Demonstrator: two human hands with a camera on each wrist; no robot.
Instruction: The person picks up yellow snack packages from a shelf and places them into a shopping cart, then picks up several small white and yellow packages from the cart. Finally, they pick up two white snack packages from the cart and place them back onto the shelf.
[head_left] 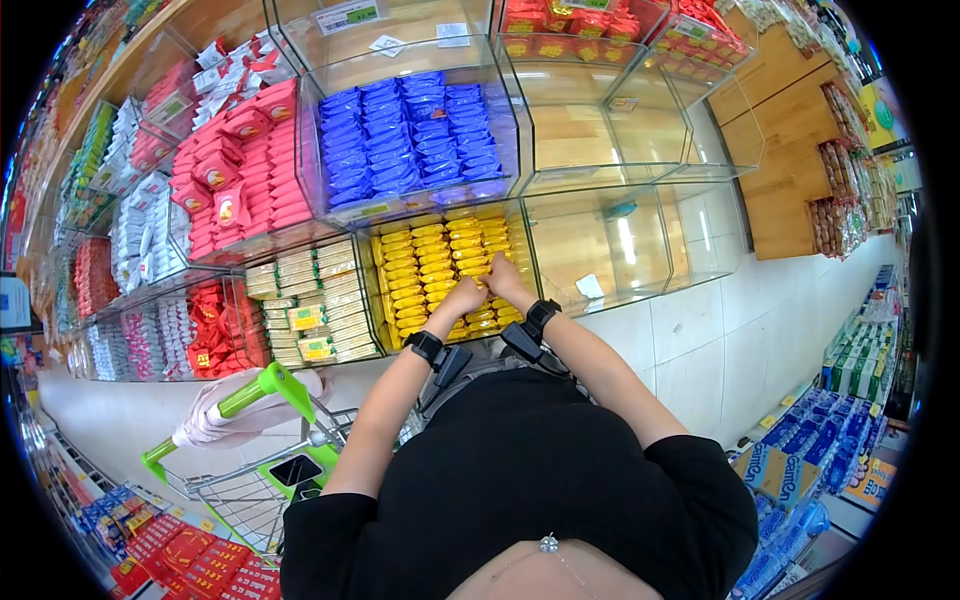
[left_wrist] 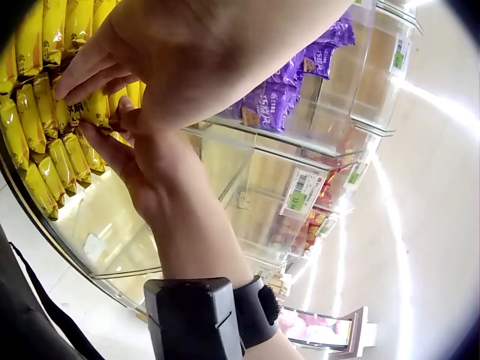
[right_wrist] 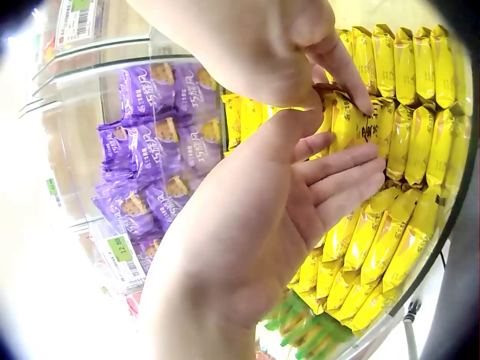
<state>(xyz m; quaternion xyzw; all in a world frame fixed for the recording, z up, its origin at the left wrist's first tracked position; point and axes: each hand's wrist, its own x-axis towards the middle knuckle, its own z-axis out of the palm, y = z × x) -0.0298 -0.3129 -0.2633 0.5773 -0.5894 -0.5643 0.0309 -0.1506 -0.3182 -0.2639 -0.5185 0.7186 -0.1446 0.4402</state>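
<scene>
In the head view, both hands meet over a clear bin (head_left: 372,290) full of rows of yellow snack packets (head_left: 410,270). My right hand (head_left: 512,283) pinches the end of a yellow packet (right_wrist: 349,124) between thumb and forefinger, its forefinger (right_wrist: 352,79) stretched along the wrapper. Close beside it, my left hand (head_left: 464,297) has its fingers straight, their tips (right_wrist: 367,166) against the packets. The left wrist view has the left hand (left_wrist: 157,60) in front, partly covering the packets, with the right hand (left_wrist: 139,169) behind it.
Behind the yellow bin is a bin of blue-purple packets (head_left: 405,135). Cream packets (head_left: 315,300) and pink packets (head_left: 240,170) fill bins to the left. A clear divider (head_left: 530,255) borders the yellow bin on the right. A shopping cart (head_left: 245,500) stands at lower left.
</scene>
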